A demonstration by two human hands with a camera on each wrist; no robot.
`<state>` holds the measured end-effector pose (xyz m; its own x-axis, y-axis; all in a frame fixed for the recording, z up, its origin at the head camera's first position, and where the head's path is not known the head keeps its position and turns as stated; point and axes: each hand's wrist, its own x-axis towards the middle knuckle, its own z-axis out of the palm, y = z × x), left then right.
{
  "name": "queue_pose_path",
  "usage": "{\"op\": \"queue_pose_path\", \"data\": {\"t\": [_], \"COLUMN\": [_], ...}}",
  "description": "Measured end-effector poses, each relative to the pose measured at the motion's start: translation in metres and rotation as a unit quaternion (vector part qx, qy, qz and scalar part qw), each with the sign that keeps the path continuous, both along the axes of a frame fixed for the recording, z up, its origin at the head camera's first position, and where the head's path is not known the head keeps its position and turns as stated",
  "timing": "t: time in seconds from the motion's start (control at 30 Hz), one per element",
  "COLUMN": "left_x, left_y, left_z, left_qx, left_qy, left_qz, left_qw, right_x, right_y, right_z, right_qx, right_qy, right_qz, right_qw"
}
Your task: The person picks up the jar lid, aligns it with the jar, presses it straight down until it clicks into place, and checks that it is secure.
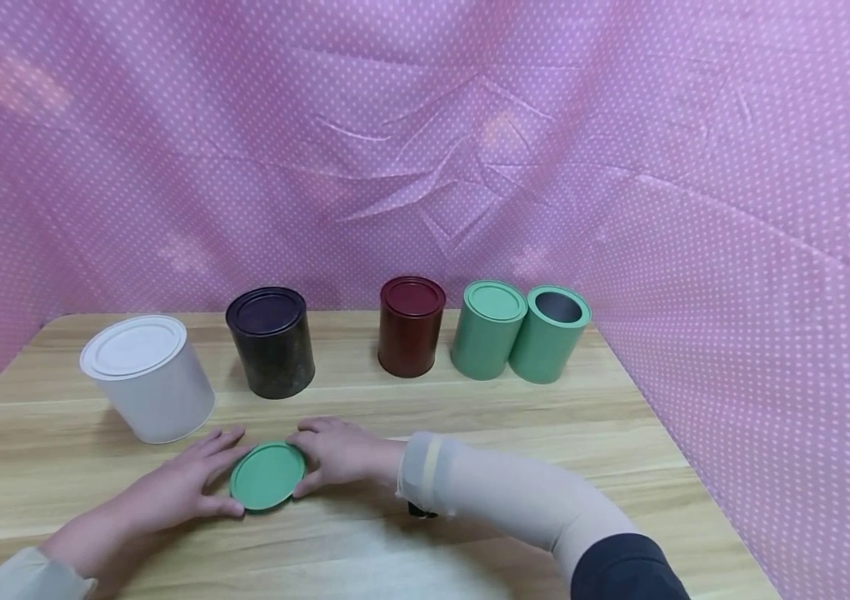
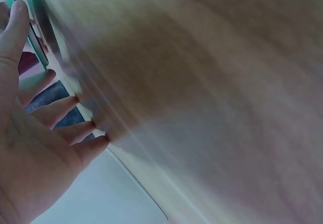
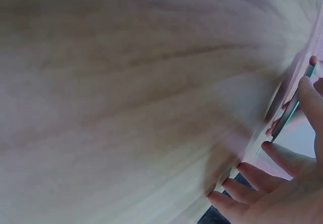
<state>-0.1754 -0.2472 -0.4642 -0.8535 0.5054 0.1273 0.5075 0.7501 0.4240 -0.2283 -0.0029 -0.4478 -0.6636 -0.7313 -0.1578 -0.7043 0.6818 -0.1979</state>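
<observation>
A round green lid (image 1: 267, 477) is held between the two hands, close over the table. My left hand (image 1: 188, 479) grips its left edge with thumb and index finger, the other fingers spread. From the opposite side my right hand (image 1: 342, 454) holds the right edge, thumb at the near part of the rim and index finger at the far part. In the left wrist view the lid (image 2: 36, 45) is seen edge-on, a gap between it and the tabletop. The right wrist view also has the lid (image 3: 292, 105) edge-on between thumb and index finger.
Along the back of the wooden table (image 1: 365, 558) stand a white can (image 1: 158, 400), a black can (image 1: 278, 358), a dark red can (image 1: 408, 346) and a green can (image 1: 485, 346), all lidded. An open green can (image 1: 545, 350) stands at the right. Pink dotted cloth (image 1: 425, 167) hangs behind.
</observation>
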Motion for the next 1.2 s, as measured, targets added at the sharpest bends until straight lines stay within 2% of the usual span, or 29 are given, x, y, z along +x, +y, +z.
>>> {"op": "queue_pose_path", "data": {"t": [0.13,0.27,0.43,0.57,0.73,0.87,1.07,1.2], "left_x": [0.0,0.0,-0.001,-0.001,-0.001,-0.002,-0.009,-0.013], "left_y": [0.001,0.003,0.005,0.009,0.014,0.019,0.029,0.037], "left_z": [0.002,0.002,0.005,0.011,0.02,0.028,0.038,0.047], "left_qx": [0.002,0.006,0.013,0.032,0.058,0.08,0.099,0.115], "left_qy": [-0.003,0.013,0.034,0.026,0.014,0.02,0.085,0.072], "left_qz": [-0.003,-0.01,-0.013,-0.002,0.009,0.005,-0.007,-0.003], "left_qw": [1.0,0.9999,0.9993,0.9991,0.9982,0.9966,0.9915,0.9908], "right_x": [-0.002,-0.003,-0.006,-0.008,-0.01,-0.01,-0.01,-0.01], "right_y": [0.003,0.006,0.011,0.017,0.025,0.031,0.046,0.059], "right_z": [0.001,0.002,0.0,0.002,0.008,0.017,0.036,0.046], "right_qx": [-0.015,-0.025,-0.068,-0.108,-0.148,-0.187,-0.227,-0.239], "right_qy": [-0.011,-0.014,-0.049,-0.078,-0.086,-0.107,-0.128,-0.128], "right_qz": [0.014,0.026,0.029,0.026,0.022,0.008,-0.011,-0.038], "right_qw": [0.9997,0.9992,0.996,0.9908,0.985,0.9765,0.9655,0.9617]}}
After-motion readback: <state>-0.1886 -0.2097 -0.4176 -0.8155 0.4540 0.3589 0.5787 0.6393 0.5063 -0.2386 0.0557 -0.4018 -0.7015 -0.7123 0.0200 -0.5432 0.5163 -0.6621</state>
